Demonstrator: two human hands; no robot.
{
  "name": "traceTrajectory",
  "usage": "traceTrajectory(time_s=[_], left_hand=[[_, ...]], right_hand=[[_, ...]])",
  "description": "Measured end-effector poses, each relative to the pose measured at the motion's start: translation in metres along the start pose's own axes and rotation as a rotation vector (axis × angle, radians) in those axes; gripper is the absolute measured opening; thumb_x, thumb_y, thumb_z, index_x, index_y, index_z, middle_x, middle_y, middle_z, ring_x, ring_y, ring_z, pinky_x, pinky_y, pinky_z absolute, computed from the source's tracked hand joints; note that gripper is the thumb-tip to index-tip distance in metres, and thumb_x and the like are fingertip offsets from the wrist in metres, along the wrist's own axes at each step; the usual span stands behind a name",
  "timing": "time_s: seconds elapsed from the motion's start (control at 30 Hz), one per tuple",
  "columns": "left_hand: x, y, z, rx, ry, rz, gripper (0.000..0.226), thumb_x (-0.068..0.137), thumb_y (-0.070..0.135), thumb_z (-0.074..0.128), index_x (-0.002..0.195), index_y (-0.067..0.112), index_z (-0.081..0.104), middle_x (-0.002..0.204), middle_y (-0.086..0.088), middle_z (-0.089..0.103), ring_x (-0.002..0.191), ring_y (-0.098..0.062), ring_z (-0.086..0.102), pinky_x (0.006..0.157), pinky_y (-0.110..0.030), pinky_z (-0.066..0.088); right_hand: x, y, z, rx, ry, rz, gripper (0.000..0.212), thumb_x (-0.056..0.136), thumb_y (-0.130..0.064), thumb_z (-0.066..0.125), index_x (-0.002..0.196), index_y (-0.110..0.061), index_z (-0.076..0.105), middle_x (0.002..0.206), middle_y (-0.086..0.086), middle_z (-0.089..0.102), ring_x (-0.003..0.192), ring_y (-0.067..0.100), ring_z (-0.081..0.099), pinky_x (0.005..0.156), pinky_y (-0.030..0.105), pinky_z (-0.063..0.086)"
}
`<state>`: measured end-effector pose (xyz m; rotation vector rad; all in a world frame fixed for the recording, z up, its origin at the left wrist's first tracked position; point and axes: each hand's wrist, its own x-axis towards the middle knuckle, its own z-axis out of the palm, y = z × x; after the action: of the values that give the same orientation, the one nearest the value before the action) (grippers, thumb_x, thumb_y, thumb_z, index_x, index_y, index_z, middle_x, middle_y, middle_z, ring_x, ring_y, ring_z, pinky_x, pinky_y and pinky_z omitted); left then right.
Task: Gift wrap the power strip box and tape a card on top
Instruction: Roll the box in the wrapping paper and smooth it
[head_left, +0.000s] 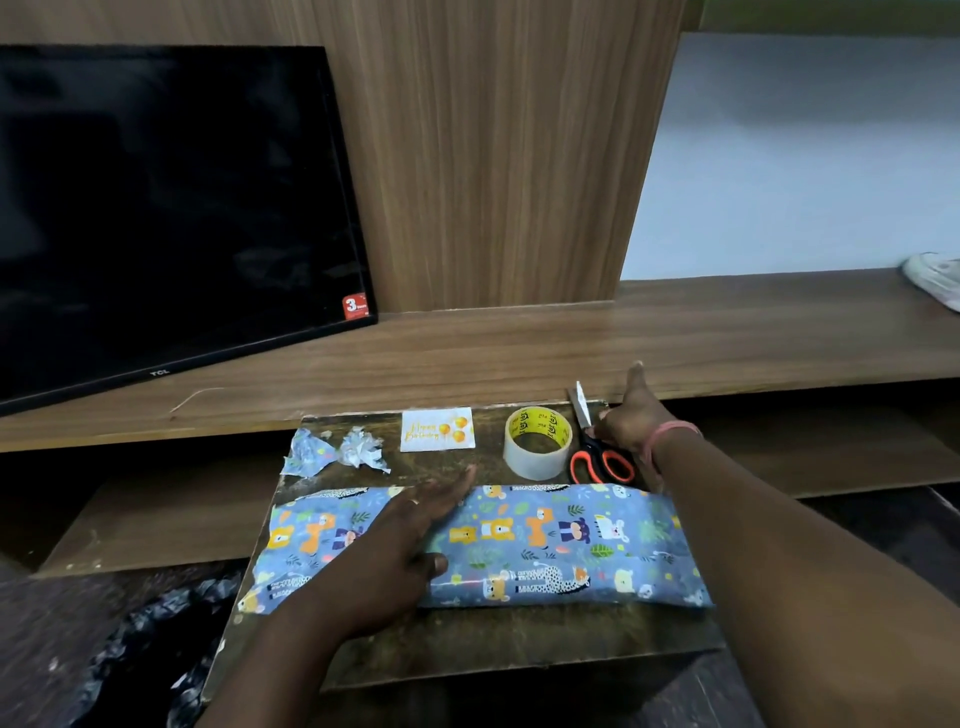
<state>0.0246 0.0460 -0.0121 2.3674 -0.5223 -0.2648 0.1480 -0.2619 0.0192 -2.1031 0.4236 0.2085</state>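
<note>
Flat and open, left hand (402, 551) presses palm-down on the wrapped box (519, 545), fingers straight across its blue animal-print paper; I log nothing pinched there. Right hand (631, 423) sits at the scissors (597, 449), fingers curled near the blades, index finger extended toward the shelf; I cannot tell whether it actually grips them. Wrapped box: lying lengthwise across the dark board (467, 644), near its middle. Card (438, 429): white, balloon print, flat at the board's far edge, apart from the box. Tape roll (537, 441): clear, standing on its side between card and scissors. Paper scraps (332, 451): crumpled, far left corner of the board. Television (166, 208): dark screen, leaning on the wooden shelf (727, 332) behind.
</note>
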Motion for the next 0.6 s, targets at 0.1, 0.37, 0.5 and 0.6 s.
traceTrajectory(time_s=[0.1,0.37,0.5,0.6], left_hand=[[0.0,0.0,0.001,0.003,-0.011,-0.006,0.089,0.098,0.009,0.063,0.146,0.065,0.012,0.161,0.026,0.019,0.149,0.003,0.011,0.119,-0.019,0.016],[-0.001,0.006,-0.002,0.034,-0.011,-0.01,0.087,0.098,0.007,0.062,0.15,0.057,0.015,0.154,0.031,0.018,0.145,0.005,0.012,0.118,-0.018,0.015],[-0.003,0.011,-0.003,0.044,-0.008,-0.002,0.081,0.098,0.003,0.061,0.155,0.046,0.023,0.151,0.029,0.022,0.142,0.004,0.016,0.114,-0.014,0.014],[-0.006,0.01,-0.001,0.026,-0.005,-0.005,0.078,0.097,0.001,0.06,0.155,0.043,0.029,0.15,0.026,0.025,0.142,0.002,0.018,0.115,-0.017,0.017]], right_hand=[[-0.003,-0.001,0.0,-0.015,0.02,-0.015,0.117,0.09,-0.002,0.069,0.156,-0.033,-0.023,0.111,0.014,0.061,0.061,0.015,0.06,0.042,0.022,0.044],[-0.012,-0.003,0.019,-0.135,0.182,-0.224,0.114,0.091,-0.007,0.066,0.154,-0.036,-0.024,0.119,0.017,0.062,0.096,0.031,0.066,0.082,0.039,0.054],[-0.06,-0.012,0.027,0.122,0.093,-0.425,0.129,0.084,-0.006,0.078,0.151,-0.05,-0.023,0.119,0.003,0.061,0.096,0.02,0.066,0.086,0.034,0.055],[-0.105,0.006,0.033,0.042,-0.101,-0.504,0.138,0.079,-0.008,0.083,0.144,-0.061,-0.026,0.109,-0.003,0.06,0.084,0.01,0.064,0.079,0.03,0.059]])
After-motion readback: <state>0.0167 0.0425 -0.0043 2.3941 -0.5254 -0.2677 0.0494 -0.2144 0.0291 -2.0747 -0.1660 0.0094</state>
